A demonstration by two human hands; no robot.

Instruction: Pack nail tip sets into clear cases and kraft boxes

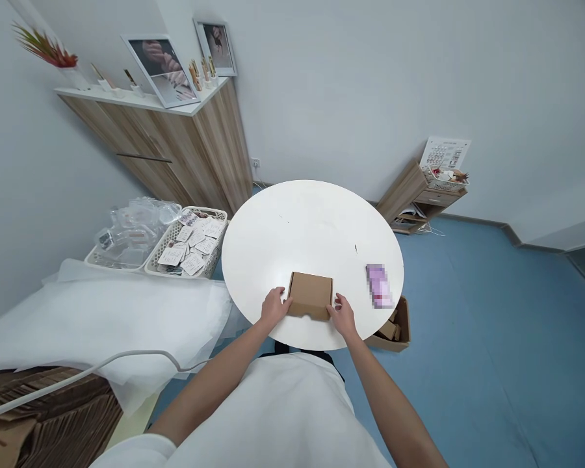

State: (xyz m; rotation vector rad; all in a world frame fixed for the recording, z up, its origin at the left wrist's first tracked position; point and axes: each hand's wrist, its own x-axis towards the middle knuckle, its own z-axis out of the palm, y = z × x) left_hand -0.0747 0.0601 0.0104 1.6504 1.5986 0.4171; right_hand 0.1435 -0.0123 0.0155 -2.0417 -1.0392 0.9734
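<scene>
A small closed cardboard box [311, 295] lies flat on the round white table [302, 221], near its front edge. My left hand [274, 307] is at the box's left side, its thumb against the front left corner. On the opposite side, my right hand [342, 316] has its thumb on the front right corner. Together the two hands hold the box between them, fingers curved along its sides. The box's underside and whatever is inside it are hidden. To the right on the table lies a pixelated purple item [379, 286].
White baskets hold printed cards [195, 244] and clear plastic packaging [136, 227] at left. White sheets [107, 312] and stacked flat cardboard [63, 416] lie nearer me. An open carton [402, 325] stands right of the table. Behind are a wooden cabinet [214, 143] and small shelf [404, 195].
</scene>
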